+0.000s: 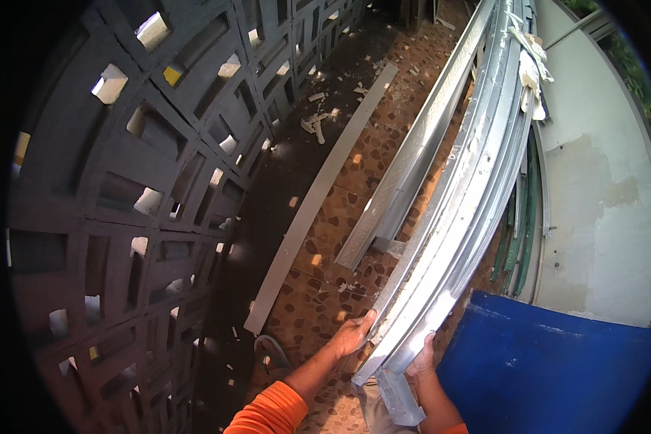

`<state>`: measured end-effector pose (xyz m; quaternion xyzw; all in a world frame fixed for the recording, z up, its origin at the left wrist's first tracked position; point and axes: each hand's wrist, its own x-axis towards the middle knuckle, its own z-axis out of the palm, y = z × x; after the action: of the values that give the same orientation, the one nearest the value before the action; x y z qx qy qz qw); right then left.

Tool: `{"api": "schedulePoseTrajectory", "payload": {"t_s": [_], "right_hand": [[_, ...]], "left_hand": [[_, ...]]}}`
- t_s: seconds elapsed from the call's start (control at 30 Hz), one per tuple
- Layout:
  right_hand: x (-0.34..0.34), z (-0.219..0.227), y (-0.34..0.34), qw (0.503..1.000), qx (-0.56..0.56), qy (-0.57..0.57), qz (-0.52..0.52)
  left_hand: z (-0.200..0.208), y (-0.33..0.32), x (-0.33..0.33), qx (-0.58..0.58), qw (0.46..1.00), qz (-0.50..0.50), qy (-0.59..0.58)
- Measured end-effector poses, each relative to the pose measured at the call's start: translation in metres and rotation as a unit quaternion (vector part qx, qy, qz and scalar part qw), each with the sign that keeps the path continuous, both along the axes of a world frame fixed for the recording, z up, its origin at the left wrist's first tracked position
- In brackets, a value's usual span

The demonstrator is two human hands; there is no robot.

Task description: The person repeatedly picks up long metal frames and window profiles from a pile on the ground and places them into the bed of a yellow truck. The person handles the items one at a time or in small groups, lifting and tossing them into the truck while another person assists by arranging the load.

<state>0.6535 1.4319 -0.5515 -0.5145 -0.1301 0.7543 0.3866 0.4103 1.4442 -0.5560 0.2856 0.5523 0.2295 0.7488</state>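
A bundle of long silvery metal channels [452, 239] runs from near my body to the far upper right, its edges bowed by the lens. My left hand [353, 335] grips the left side of the bundle close to its near end. On the opposite side, my right hand [422, 356] has its fingers up against the bundle's right edge, the palm partly hidden. A short bent metal piece [401, 399] hangs at the near end, between my forearms. Crumpled white scraps [532, 72] cling to the bundle's far part.
A pierced grey block wall [195, 116] rises on the left. On the patterned tile floor [340, 217] lie a flat pale strip [320, 195], another metal channel [405, 170] and broken pieces [317, 126]. To the right are green bars [526, 231], a blue panel [550, 362] and a white panel [593, 210].
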Motion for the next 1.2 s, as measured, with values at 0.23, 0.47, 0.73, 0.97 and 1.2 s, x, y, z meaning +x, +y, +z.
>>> {"api": "schedulePoseTrajectory", "payload": {"t_s": [0.23,0.47,0.73,0.97,1.2], "right_hand": [[0.045,-0.053,0.008,0.997,0.000,0.072,0.025],[0.051,-0.049,0.009,0.998,-0.014,0.066,0.019],[0.061,-0.065,0.001,0.993,-0.038,0.114,0.007],[0.053,-0.066,0.000,0.990,-0.043,0.133,0.003],[0.040,-0.059,0.002,0.990,-0.012,0.135,0.038]], "left_hand": [[-0.062,0.006,0.027,-0.020,0.989,0.109,-0.097],[-0.065,0.031,0.016,-0.046,0.994,0.080,-0.066],[-0.160,0.115,-0.014,0.275,0.801,0.195,0.495],[-0.203,0.157,-0.037,0.141,0.897,0.024,0.419],[-0.160,0.116,-0.056,0.103,0.989,0.046,0.096]]}}
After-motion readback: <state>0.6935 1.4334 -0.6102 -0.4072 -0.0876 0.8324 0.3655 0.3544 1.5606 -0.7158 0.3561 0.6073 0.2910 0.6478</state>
